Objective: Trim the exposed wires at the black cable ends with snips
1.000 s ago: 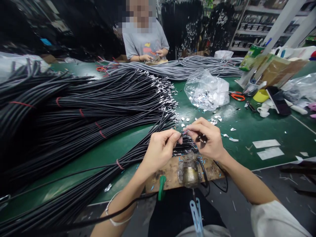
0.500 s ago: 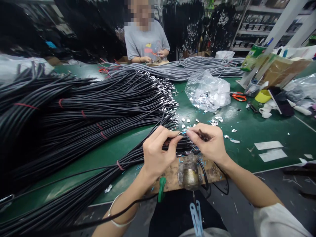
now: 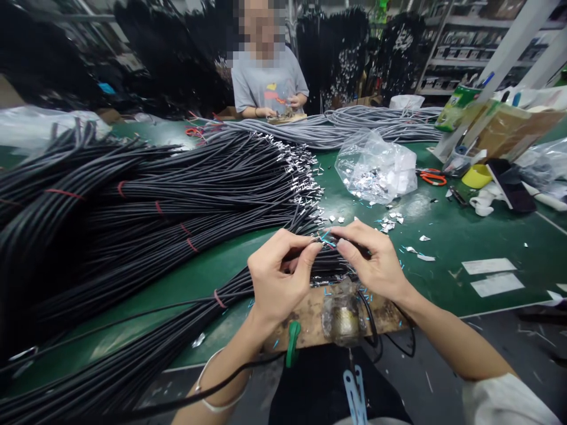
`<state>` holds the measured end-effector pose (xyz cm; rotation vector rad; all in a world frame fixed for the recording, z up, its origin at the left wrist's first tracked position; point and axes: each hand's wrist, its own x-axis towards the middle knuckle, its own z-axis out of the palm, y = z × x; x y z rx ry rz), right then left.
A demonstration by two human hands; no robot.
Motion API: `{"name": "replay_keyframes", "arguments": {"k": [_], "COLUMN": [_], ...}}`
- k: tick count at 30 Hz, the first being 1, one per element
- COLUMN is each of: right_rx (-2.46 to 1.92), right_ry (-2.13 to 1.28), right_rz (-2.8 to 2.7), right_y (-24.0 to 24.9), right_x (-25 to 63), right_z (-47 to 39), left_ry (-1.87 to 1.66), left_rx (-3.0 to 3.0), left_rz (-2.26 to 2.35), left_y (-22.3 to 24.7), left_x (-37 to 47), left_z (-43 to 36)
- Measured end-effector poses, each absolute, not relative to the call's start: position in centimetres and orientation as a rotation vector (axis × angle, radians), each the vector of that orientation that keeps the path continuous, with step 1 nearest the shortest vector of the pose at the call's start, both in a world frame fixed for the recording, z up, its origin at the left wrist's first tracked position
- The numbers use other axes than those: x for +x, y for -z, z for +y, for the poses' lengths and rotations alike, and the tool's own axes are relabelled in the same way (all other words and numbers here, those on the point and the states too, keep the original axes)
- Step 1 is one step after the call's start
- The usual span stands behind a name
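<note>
My left hand is closed in a pinch on the end of a black cable. Thin blue wires fan out of that end towards my right hand. The thumb and forefinger of the right hand are slightly apart beside the wire tips; its other fingers are mostly hidden. Below both hands stands a small metal device wrapped in clear film, on a worn wooden board. A bundle of black cables, bound with a red tie, runs in from the left under my left hand.
Large bundles of black cables with pale ends cover the left. Beyond lie grey cables and a seated person. A clear bag of scraps, orange-handled scissors and paper slips are on the right. A green clamp handle sticks up at the board.
My right thumb and forefinger have parted from their pinch on the blue wires, which are now spread and more visible. My left hand keeps its pinch. The view has shifted slightly.
</note>
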<state>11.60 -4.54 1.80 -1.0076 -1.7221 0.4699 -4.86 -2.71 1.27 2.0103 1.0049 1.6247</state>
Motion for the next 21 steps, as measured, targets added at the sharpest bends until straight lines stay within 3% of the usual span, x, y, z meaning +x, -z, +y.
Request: {"name": "replay_keyframes", "arguments": {"k": [21], "right_rx": [-1.040], "right_ry": [-0.490], "right_rz": [-1.679], "right_y": [-1.97], "right_x": [11.54], "right_z": [-4.61], "left_ry": [-1.752], "left_rx": [2.306], "left_rz": [1.028], "left_y": [-0.86], "left_x": [-4.80], "left_z": [-2.61]}}
